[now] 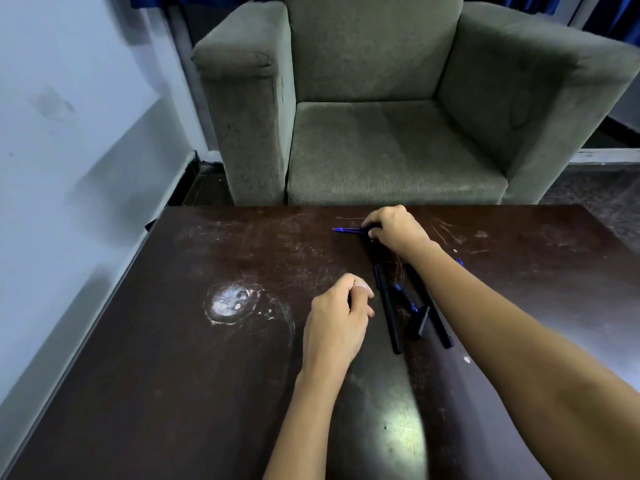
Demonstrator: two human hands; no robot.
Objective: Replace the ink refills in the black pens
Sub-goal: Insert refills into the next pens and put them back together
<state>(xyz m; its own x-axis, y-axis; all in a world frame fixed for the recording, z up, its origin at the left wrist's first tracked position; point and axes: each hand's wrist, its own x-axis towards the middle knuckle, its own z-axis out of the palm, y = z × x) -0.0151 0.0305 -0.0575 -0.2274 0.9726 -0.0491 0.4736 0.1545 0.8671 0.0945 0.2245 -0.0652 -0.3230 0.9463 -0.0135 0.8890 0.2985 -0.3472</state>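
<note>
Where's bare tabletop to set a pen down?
Free: the far-left stretch between the white stain and the far edge of the table; the near-left corner beside the left forearm; the far-right corner past the right forearm. Crowded: between the forearms, where black pens and blue pieces lie.

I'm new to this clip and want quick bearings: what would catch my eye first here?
The right hand reaches to the far side of the dark, scratched table, holding a blue refill. Nearer, black pens lie beside the curled left hand. A big grey armchair fills the background behind the table.
</note>
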